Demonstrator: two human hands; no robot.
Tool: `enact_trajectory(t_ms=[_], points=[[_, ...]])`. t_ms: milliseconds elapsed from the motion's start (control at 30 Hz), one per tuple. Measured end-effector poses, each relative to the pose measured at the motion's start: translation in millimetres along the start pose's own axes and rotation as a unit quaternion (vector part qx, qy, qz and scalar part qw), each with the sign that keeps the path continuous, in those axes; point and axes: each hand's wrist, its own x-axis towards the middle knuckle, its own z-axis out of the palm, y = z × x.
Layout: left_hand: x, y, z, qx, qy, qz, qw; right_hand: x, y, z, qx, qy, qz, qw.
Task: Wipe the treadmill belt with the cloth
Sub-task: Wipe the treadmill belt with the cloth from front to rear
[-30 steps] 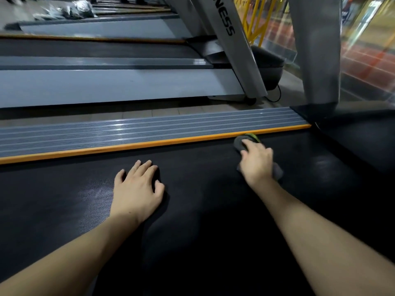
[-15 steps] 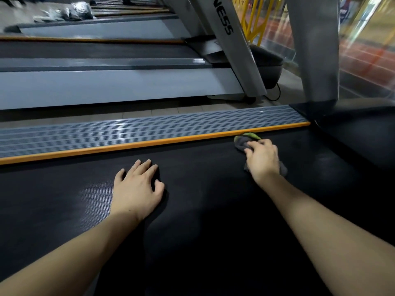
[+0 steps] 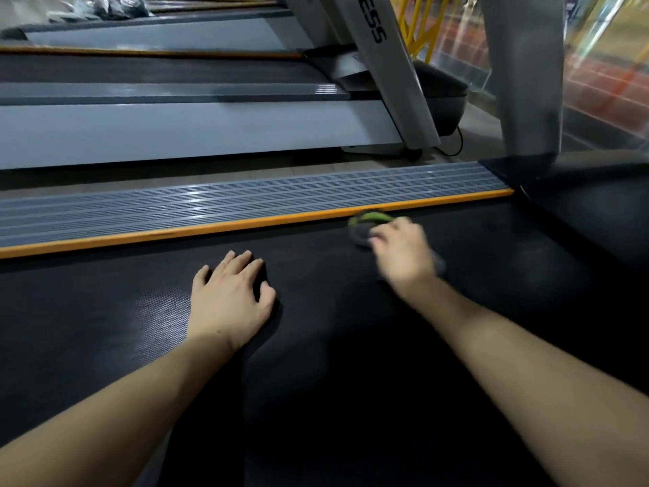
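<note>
Since a moment ago the right hand (image 3: 400,253) has slid the cloth (image 3: 365,226) leftward along the orange strip (image 3: 210,229). It looks pressed on the cloth, though blur hides its fingers. Meanwhile the left hand (image 3: 230,298) lies spread flat on the belt (image 3: 351,346), bracing. Wiping is mid-stroke; next probably comes another pass nearer the person.
</note>
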Motion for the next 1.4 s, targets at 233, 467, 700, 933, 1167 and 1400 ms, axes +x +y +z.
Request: enact_trajectory(t_ms=[233, 467, 700, 933, 1167, 1400], points=[[3, -1, 3, 0.008, -0.013, 0.001, 1.000, -7, -78, 4, 0.014, 0.063, 0.095, 0.993], [1, -4, 2, 0.007, -0.010, 0.005, 1.000, -9, -66, 21, 0.086, -0.015, -0.032, 0.996], [3, 0, 3, 0.002, -0.006, 0.003, 1.000, 2, -6, 6, -0.069, 0.009, 0.211, 0.975], [2, -3, 2, -0.002, 0.001, 0.014, 1.000, -37, -109, 20, 0.136, -0.024, -0.045, 0.989], [4, 0, 0, 0.004, -0.002, 0.011, 1.000, -27, 49, -15, -0.016, 0.029, 0.220, 0.975], [2, -2, -1, 0.006, -0.005, 0.011, 1.000, -66, -117, 4, 0.100, -0.012, 0.022, 0.995]])
